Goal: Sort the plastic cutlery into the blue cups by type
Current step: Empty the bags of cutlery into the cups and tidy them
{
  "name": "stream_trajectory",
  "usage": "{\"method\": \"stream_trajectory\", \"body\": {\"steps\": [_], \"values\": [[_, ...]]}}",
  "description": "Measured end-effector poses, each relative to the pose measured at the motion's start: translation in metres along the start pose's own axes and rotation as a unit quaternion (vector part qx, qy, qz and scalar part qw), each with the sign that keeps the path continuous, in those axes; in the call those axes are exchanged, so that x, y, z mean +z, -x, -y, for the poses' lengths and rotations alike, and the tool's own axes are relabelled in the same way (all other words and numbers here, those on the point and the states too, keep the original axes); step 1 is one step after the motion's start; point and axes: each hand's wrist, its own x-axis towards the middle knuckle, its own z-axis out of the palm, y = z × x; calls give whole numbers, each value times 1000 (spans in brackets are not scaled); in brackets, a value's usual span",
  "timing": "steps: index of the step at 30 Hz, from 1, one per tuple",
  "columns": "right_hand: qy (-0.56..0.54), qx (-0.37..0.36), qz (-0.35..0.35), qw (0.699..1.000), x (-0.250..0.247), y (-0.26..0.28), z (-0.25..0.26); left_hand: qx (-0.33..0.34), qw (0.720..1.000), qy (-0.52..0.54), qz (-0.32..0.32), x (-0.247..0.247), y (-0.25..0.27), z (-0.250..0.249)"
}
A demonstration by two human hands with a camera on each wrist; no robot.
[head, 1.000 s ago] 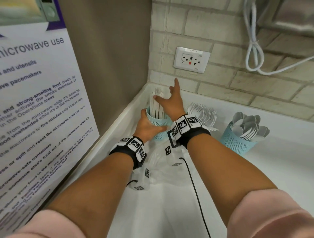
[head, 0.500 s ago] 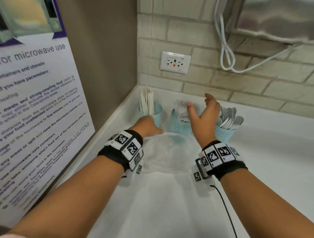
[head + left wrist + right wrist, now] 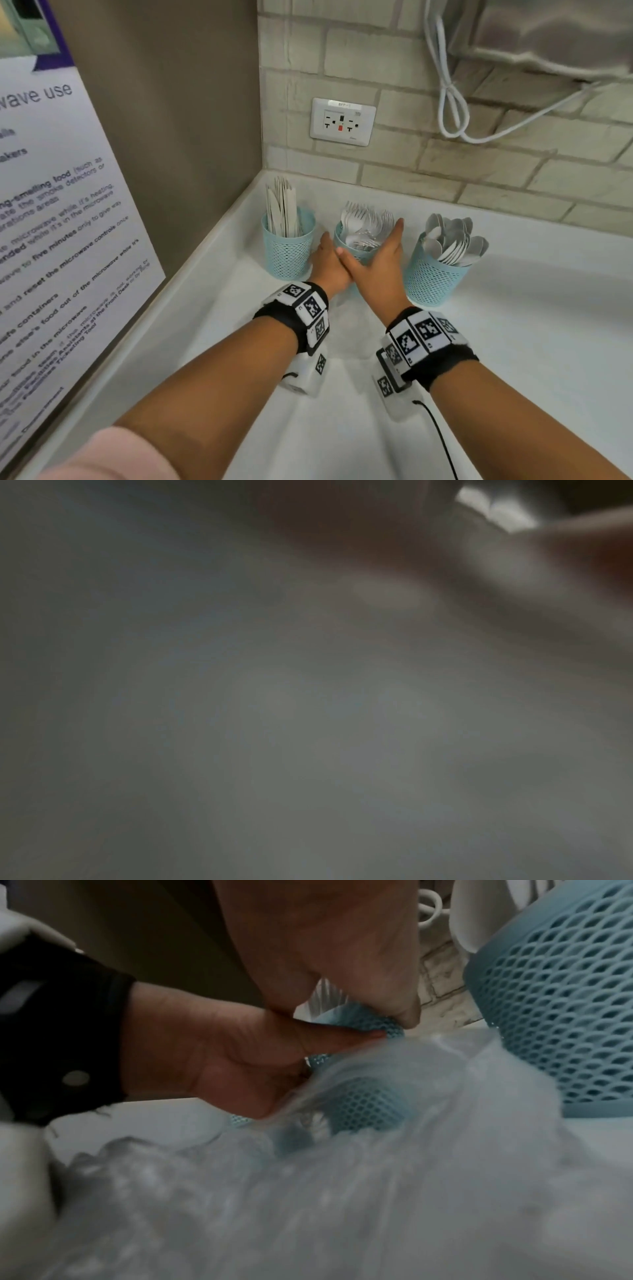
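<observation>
A: Where's the fork cup point(image 3: 359, 256)?

B: Upright on the table point(image 3: 513, 342), between both grips. The left grip point(image 3: 329, 265) lies flat on its left flank and the right grip point(image 3: 380, 267) on its right, fingers point(image 3: 397, 229) straight. Knives point(image 3: 282, 205), forks point(image 3: 363, 222) and spoons point(image 3: 452, 240) stand one type per cup.

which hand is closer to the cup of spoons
Right. The right hand rests against the fork cup, on the side facing the spoon cup; the left hand is on the fork cup's other side, next to the knife cup.
</observation>
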Motion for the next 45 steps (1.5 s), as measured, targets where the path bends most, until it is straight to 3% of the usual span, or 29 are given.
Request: {"method": "stream_trajectory", "body": {"steps": [3, 6, 8, 13, 16, 18, 20, 21, 22, 24, 26, 28, 29, 34, 36, 37, 38, 39, 40, 41, 42, 43, 45], "values": [[-19, -8, -12, 1000, 8, -13, -2, -9, 987, 161, -5, 4, -3, -7], [34, -18, -19, 999, 11, -29, -1, -43, 943, 326, 48, 6, -10, -11], [75, -12, -5, 997, 11, -44, 4, -30, 930, 363, 45, 0, -5, -15], [134, -5, 70, 989, 15, -68, 19, -135, 845, 515, 51, 2, -10, -13], [107, -31, 88, 990, 14, -68, 20, -164, 855, 491, 24, -2, -5, -20], [59, -48, 83, 994, 9, -64, 20, -143, 862, 484, 39, -4, -3, -15], [-13, -47, 38, 998, 3, -64, 17, -171, 836, 521, 30, 2, -12, -10], [-45, -47, 2, 998, 1, -64, 14, -170, 829, 528, 77, 4, -17, -13], [-58, -48, -28, 997, -1, -64, 12, -182, 822, 534, 81, 3, -16, -15], [-21, -46, -33, 998, 0, -60, 12, -166, 837, 515, 79, 6, -19, -9], [18, -45, 14, 999, 3, -56, 13, -153, 869, 463, 85, 5, -15, -10], [37, -55, 68, 995, 4, -54, 15, -42, 946, 315, 57, 0, -4, -9], [67, -65, 83, 992, 5, -55, 17, 17, 960, 273, 53, -3, -1, -13], [208, -47, 56, 975, 16, -64, 24, -16, 934, 358, 12, 0, -3, -5], [254, -66, 70, 962, 21, -64, 26, -48, 952, 300, -23, -5, -2, -12], [263, -73, 72, 959, 22, -65, 25, -5, 964, 267, -1, -6, 1, -13], [253, -65, 65, 963, 22, -68, 24, -2, 971, 238, 2, -8, 1, -12], [222, -41, 44, 973, 21, -70, 24, -27, 958, 284, 23, -3, -3, -4], [176, -13, 12, 984, 19, -73, 23, -103, 907, 404, 53, 2, -6, -1], [134, -2, -19, 991, 19, -74, 22, -98, 924, 365, 49, 6, -8, 3], [111, -11, -34, 993, 18, -74, 22, -98, 919, 378, 59, 6, -8, 2], [117, -34, -28, 992, 18, -72, 22, -70, 930, 356, 62, 7, -8, 1], [136, -76, 6, 988, 18, -71, 22, -67, 927, 363, 69, 5, -7, -3]]}}
